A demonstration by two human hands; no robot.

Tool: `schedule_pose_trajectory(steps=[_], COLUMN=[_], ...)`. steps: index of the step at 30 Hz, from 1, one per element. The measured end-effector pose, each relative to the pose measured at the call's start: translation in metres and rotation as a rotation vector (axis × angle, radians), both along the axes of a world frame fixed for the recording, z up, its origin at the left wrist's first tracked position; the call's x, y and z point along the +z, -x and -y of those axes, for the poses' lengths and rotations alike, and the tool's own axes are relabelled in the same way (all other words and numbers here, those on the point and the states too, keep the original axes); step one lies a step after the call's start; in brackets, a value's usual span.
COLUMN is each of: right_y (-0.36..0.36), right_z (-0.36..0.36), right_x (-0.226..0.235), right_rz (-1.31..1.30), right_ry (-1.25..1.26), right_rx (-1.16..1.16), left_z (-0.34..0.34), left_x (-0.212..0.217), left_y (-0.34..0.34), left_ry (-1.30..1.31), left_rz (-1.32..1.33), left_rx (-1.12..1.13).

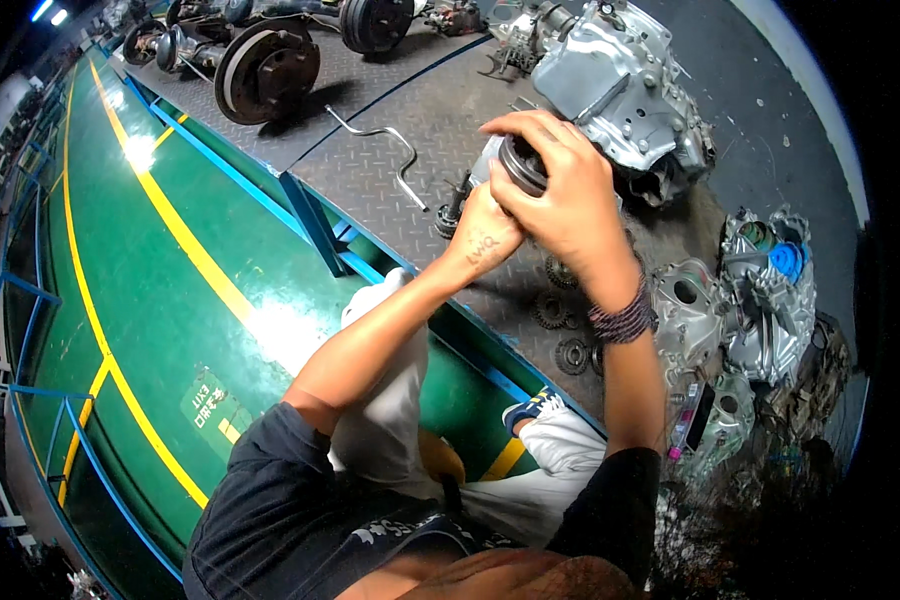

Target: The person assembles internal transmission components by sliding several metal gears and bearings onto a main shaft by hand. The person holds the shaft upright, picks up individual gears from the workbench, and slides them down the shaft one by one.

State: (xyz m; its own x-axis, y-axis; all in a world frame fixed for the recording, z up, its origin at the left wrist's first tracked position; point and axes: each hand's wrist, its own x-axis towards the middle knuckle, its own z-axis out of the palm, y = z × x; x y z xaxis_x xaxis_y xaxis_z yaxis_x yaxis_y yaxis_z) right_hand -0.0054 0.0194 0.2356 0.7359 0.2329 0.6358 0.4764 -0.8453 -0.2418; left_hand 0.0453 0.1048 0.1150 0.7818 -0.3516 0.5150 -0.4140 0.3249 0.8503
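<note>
My right hand [568,178] is closed over a dark, ridged metal ring [523,163], fingers across its top and thumb along its near side. Close below it, my left hand [488,228] is closed with its back toward me. Its fingers are mostly hidden, so what it grips cannot be made out. Just left of that hand, a dark toothed gear part [450,218] shows above the bench. Beyond my right hand stands a large silver gearbox housing [605,90]. Several loose gears [572,356] lie on the bench beside my right forearm.
The bench [370,95] has a steel tread-plate top and a blue frame [310,225]. A bent metal rod [410,160] lies left of my hands; a brake drum [270,72] sits farther back. More housings [765,290] stand at right, near a phone-like device [688,418].
</note>
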Motion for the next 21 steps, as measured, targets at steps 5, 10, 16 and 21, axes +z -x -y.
schedule_pose_trajectory(steps=[5, 10, 16, 21], right_y=[0.014, 0.015, 0.03, 0.022], right_z=[-0.011, 0.044, 0.048, 0.045], right_x=[-0.002, 0.009, 0.011, -0.009], right_rz=[-0.009, -0.507, -0.463, -0.324], right_ry=[0.112, -0.568, -0.795, -0.742], right_rx=[-0.361, 0.36, 0.232, 0.338], left_z=[0.008, 0.0, 0.001, -0.001], left_x=[0.006, 0.008, 0.003, 0.003], left_y=[0.011, 0.004, 0.002, 0.003], left_ry=[0.039, -0.01, -0.001, -0.049], left_rz=[0.01, -0.149, -0.148, -0.096], left_rx=[0.076, -0.024, -0.027, -0.029])
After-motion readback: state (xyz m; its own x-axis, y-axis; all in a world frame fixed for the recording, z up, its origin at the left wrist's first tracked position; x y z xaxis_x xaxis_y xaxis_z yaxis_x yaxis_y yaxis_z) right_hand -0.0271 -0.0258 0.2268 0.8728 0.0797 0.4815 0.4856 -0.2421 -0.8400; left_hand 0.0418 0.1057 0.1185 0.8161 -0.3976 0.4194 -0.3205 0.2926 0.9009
